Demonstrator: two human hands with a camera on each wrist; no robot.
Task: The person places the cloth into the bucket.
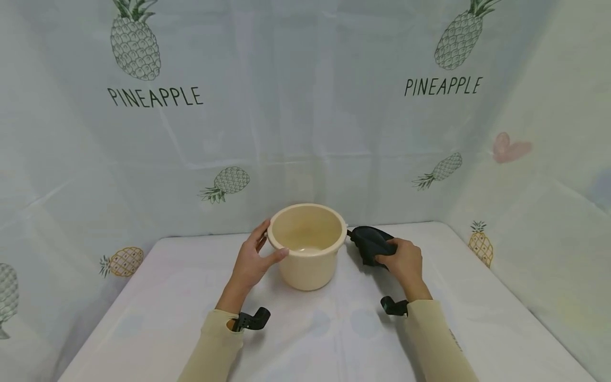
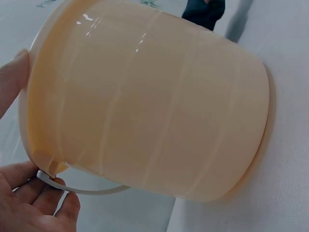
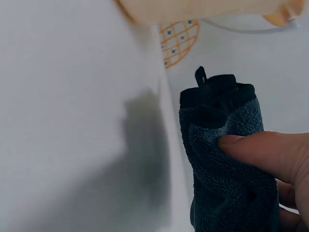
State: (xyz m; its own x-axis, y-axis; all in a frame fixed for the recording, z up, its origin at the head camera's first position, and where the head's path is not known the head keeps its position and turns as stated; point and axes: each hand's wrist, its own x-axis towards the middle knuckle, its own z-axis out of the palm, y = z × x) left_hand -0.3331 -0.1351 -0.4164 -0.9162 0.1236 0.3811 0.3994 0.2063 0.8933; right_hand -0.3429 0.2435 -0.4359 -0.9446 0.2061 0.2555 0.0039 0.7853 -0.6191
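A cream plastic bucket (image 1: 309, 270) stands upright near the back of the table, its inside partly visible in the head view. My left hand (image 1: 254, 260) holds it at the left side of the rim, with the thumb on the near edge. The left wrist view shows the fingers curled by the lug where a thin pale handle (image 2: 91, 191) joins the bucket. To the right of the bucket, my right hand (image 1: 404, 261) grips a folded dark towel (image 1: 369, 244). This towel is fluffy, with a small hanging loop (image 3: 200, 75) at one end, and its shadow falls on the table.
The white-covered table (image 1: 296, 339) ends at a pineapple-printed sheet (image 1: 305, 132) behind and at both sides. Small black cameras (image 1: 255, 318) sit on both wrists, below light-yellow sleeves (image 1: 210, 345).
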